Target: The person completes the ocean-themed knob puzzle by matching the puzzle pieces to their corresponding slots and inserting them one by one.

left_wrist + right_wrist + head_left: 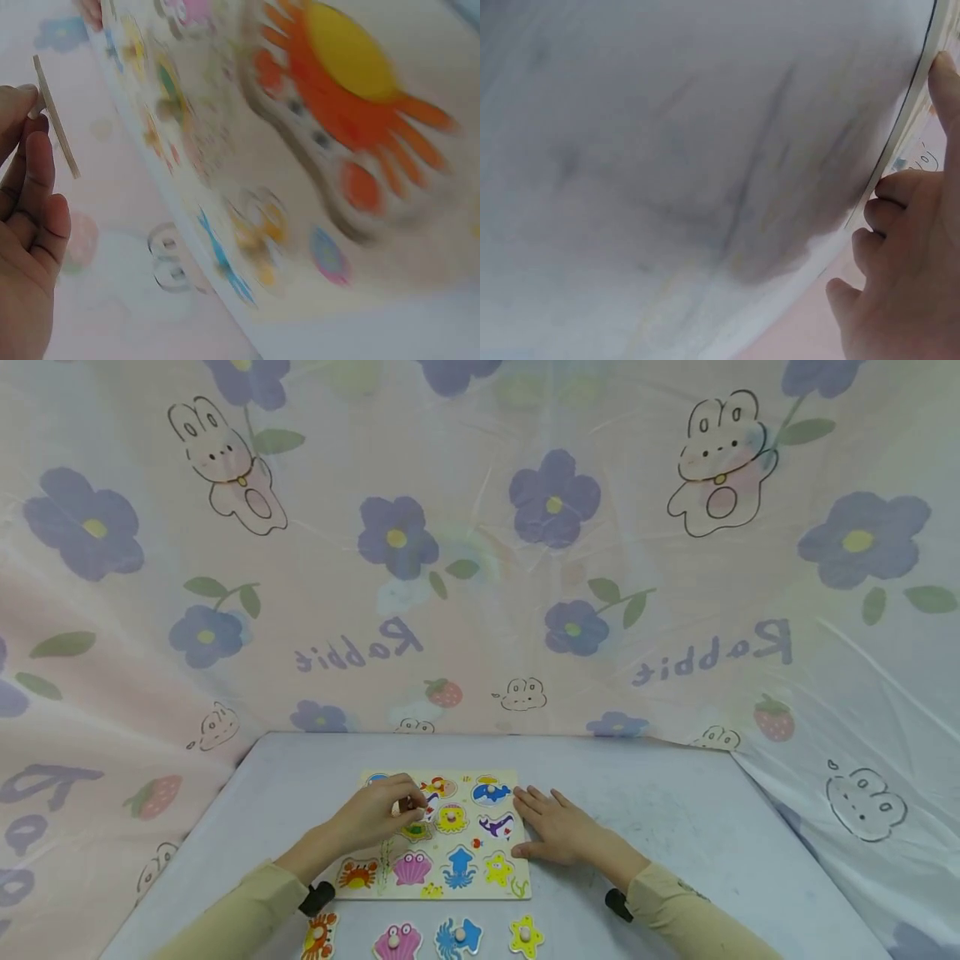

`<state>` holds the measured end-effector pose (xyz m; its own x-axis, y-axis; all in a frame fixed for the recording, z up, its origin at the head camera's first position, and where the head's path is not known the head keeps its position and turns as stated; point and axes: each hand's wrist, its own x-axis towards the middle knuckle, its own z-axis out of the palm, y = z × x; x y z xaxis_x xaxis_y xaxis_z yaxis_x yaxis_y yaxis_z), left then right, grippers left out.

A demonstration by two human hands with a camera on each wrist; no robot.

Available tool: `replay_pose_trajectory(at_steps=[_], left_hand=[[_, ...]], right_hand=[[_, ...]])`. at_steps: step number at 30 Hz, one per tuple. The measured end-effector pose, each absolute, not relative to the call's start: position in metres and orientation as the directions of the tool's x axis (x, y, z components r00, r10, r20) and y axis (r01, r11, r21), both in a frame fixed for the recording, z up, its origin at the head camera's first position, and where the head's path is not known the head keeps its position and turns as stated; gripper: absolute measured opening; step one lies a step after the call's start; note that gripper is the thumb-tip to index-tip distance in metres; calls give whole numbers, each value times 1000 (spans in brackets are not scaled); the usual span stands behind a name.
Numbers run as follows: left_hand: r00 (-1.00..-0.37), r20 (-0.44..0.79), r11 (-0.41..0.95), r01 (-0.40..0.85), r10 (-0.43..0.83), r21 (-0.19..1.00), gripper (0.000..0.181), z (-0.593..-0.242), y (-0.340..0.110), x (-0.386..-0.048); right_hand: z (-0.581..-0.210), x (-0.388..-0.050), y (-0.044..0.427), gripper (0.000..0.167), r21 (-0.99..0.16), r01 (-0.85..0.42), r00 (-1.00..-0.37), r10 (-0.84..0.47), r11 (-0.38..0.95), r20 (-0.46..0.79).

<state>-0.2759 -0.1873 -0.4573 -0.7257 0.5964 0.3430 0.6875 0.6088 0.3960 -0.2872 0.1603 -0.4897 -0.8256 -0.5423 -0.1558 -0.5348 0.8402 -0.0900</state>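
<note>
My left hand (381,810) is over the left part of the puzzle board (517,890). In the left wrist view, the left hand (30,195) pinches a knob on a thin wooden piece (56,116), held edge-on above the board; its picture is hidden. A turtle piece (415,832) and a yellow octopus piece (452,818) lie in the board beside that hand. My right hand (558,828) rests flat with spread fingers at the board's right edge, and in the right wrist view the right hand (907,255) touches the edge.
Below the board lie a crab piece (319,937), a pink shell piece (397,942), a blue squid piece (458,938) and a yellow star piece (527,935). A printed cloth (480,610) hangs behind and beside the white table (645,777).
</note>
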Motion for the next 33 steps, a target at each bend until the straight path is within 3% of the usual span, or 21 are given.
replay_pose_trajectory(at_steps=[10, 33], left_hand=[[-682, 225, 574, 717, 696, 396, 5, -462, -134, -289], [-680, 63, 623, 702, 731, 345, 4, -476, -74, -309]], right_hand=[[-493, -286, 162, 93, -99, -533, -827, -543, 840, -150], [-495, -285, 170, 94, -120, -581, -797, -593, 805, -116]])
